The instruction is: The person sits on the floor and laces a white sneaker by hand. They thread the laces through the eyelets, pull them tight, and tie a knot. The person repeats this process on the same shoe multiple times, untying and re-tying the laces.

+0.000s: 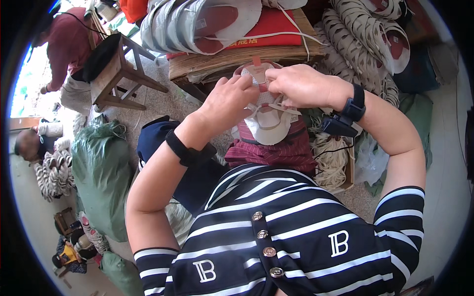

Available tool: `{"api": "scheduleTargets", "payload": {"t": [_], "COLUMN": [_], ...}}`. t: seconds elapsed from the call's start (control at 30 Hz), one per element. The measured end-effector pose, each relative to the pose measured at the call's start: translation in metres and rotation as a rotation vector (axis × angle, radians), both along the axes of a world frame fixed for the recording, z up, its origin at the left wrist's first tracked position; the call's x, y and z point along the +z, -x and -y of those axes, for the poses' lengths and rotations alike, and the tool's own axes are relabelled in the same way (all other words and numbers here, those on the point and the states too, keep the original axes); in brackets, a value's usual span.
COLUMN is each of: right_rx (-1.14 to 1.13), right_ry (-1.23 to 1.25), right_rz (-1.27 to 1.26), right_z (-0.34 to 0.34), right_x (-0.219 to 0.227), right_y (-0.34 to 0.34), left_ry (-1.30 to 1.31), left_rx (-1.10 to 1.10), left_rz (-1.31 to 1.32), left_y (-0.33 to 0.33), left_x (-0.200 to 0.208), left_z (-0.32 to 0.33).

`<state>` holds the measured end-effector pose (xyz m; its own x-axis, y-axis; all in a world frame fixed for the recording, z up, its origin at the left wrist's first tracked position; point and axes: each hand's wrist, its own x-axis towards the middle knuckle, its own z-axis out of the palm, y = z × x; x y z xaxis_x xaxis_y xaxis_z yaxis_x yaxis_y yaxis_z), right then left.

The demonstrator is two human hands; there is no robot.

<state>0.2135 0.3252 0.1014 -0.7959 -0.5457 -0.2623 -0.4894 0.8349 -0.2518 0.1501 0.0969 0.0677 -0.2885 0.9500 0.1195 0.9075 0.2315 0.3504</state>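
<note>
Head view: the white shoe (269, 134) seems to rest on maroon striped cloth (269, 154) before the desk (197, 70), probably steadied there so both hands stay free. Left hand (228, 101) and right hand (302, 88) curl their fingers over it; what they grip, I cannot tell.

There are two bare hands, one left hand (224, 101) and one right hand (300, 85), with two black wrist straps (356, 104), and one white lace-up shoe (269, 132) beside the near edge of one brown wooden table (197, 69). On this table I count one flat red package (291, 38) and, toward its left edge, one row of nested white shoes (170, 29), whose exact number the overlapping hides. Further there are four round metal buttons (269, 252), one wooden stool (111, 79), one carton (349, 172) of cream laces (330, 163), at least two green plastic sacks (101, 177) and at least two other people (71, 42).
</note>
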Motion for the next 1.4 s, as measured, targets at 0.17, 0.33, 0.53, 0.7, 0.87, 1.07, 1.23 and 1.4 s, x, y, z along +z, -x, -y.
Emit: {"api": "scheduleTargets", "payload": {"t": [0.17, 0.33, 0.53, 0.7, 0.87, 1.07, 1.23, 1.4], "right_rx": [0.025, 0.022, -0.011, -0.121, -0.295, -0.504, -0.681, -0.603], "right_ry": [0.122, 0.239, 0.366, 0.334, 0.163, 0.345, 0.892, 1.032], "right_rz": [-0.073, -0.199, -0.283, -0.238, -0.159, -0.150, -0.154, -0.031], "right_z": [-0.006, -0.003, -0.010, -0.006, 0.013, 0.020, 0.017, 0.031], "right_x": [-0.011, -0.023, -0.035, -0.037, -0.025, -0.036, -0.064, 0.001], "right_y": [-0.005, -0.014, -0.024, -0.023, -0.019, -0.021, -0.027, -0.042], "left_ry": [-0.149, -0.188, -0.036, -0.116, -0.350, -0.576, -0.481, -0.506], "left_rx": [-0.125, -0.124, 0.126, 0.216, 0.395, 0.660, 0.330, 0.294], "left_rz": [0.000, 0.050, 0.040, 0.294, 0.264, 1.076, 0.927, 1.354], "left_y": [0.005, 0.009, -0.008, -0.005, -0.017, -0.029, -0.059, -0.034], "left_x": [-0.020, -0.021, -0.011, -0.028, -0.044, -0.039, -0.015, 0.016], "left_z": [0.002, 0.002, -0.011, -0.013, -0.019, -0.034, -0.024, 0.003]}}
